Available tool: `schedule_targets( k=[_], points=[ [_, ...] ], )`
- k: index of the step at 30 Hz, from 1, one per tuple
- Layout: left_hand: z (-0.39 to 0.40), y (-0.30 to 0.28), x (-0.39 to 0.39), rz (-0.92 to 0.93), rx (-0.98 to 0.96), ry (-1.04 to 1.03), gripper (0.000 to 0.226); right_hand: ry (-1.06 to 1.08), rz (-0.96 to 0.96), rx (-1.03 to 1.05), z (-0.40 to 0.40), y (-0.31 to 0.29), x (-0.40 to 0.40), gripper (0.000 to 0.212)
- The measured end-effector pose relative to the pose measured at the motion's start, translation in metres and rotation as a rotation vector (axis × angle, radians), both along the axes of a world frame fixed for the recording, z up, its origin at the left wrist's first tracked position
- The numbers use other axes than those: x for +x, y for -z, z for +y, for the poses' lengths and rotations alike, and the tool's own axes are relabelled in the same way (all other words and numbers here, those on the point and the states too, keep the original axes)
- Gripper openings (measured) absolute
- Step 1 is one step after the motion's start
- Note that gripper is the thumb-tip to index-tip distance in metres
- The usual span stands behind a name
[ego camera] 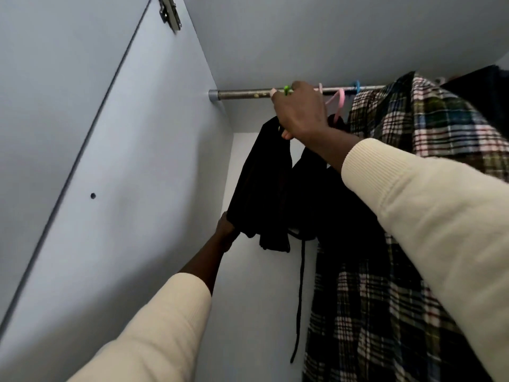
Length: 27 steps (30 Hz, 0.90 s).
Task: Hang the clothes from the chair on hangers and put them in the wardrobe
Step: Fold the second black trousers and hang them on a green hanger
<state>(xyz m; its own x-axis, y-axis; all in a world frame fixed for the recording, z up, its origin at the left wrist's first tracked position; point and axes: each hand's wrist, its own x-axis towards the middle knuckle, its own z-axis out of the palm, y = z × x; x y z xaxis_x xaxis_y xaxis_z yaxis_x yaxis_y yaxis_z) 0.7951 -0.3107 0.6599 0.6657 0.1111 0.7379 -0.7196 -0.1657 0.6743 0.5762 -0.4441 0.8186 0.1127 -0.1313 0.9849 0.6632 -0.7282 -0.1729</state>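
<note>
- A plaid shirt (407,166) of soft woven checks hung just right of the work, crowding the metal rail (248,94); a pink hanger (337,102) and a blue hook (357,86) sat between.
- The right hand (300,111) was curled round a green hanger (287,90) at the rail, inside the smooth grey wardrobe (137,133).
- The black garment (261,183), limp and matte, drooped from that hanger, a thin cord (299,299) dangling nearby.
- The left hand (227,232) gripped the garment's lower edge, well below the right.

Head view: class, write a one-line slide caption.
Right hand hooks a green hanger onto the wardrobe rail while left hand steadies the black garment.
</note>
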Motion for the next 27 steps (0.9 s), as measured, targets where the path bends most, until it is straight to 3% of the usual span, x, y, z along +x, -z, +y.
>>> schedule_targets(
  k=[2, 7, 10, 13, 20, 27],
  points=[
    [0.008, 0.013, -0.017, -0.009, 0.01, -0.199, 0.024, -0.011, -0.041, 0.06, -0.01, 0.022, -0.001, 0.045],
    [-0.002, 0.074, -0.101, -0.069, 0.128, -0.612, 0.03, -0.061, -0.147, 0.067, -0.044, 0.12, 0.0, 0.018],
    [-0.012, 0.12, -0.145, -0.068, 0.256, -0.784, 0.025, -0.125, -0.048, 0.026, -0.049, 0.197, 0.011, 0.007],
    [-0.025, 0.179, -0.189, -0.026, 0.448, -0.974, 0.025, -0.139, 0.149, -0.07, -0.045, 0.288, 0.012, 0.01],
    [-0.05, 0.353, -0.302, 0.296, 0.912, -1.085, 0.018, -0.233, 0.661, -0.362, -0.037, 0.517, -0.051, 0.018],
    [-0.06, 0.546, -0.435, 0.654, 0.843, -1.093, 0.02, -0.401, 0.896, -0.624, -0.035, 0.713, -0.159, 0.012]
  ],
)
